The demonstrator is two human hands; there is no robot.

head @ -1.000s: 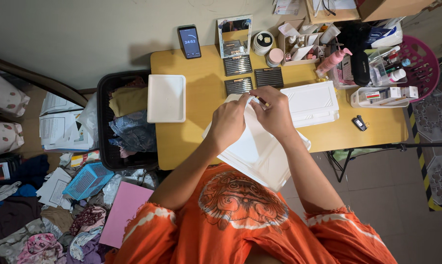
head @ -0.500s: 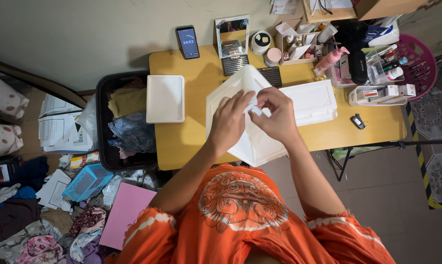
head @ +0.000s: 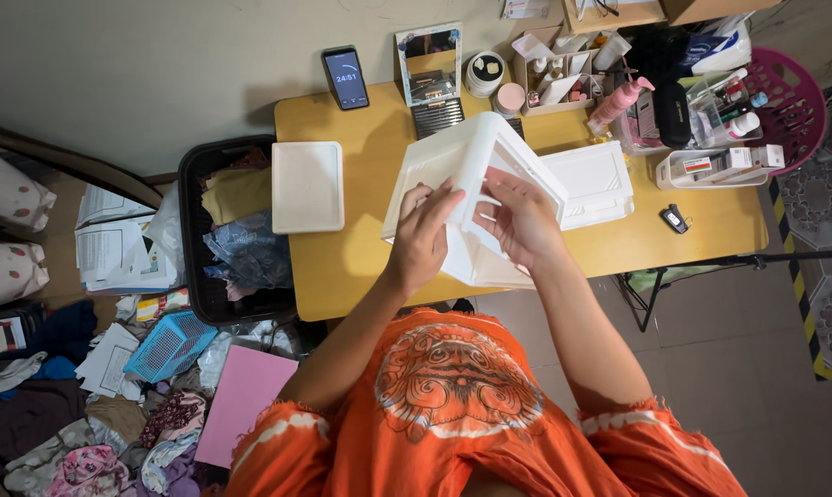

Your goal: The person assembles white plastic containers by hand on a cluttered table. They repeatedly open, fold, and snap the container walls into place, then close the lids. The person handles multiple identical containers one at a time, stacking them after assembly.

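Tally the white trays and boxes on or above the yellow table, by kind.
White box held up in both hands: 1, the white box, gripped by the left hand and right hand.
Flat white tray lying alone: 1, the white tray.
White trays in a stack: the white tray stack, counted as 1.
Total: 3.

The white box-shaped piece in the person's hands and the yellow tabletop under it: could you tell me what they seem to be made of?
The white box-shaped piece, held by the left hand and right hand, looks like moulded plastic: thin walls, raised panel ridges, even matt white, though painted board is possible. The yellow tabletop looks like laminated board: flat, uniform colour, soft sheen, rounded corners.
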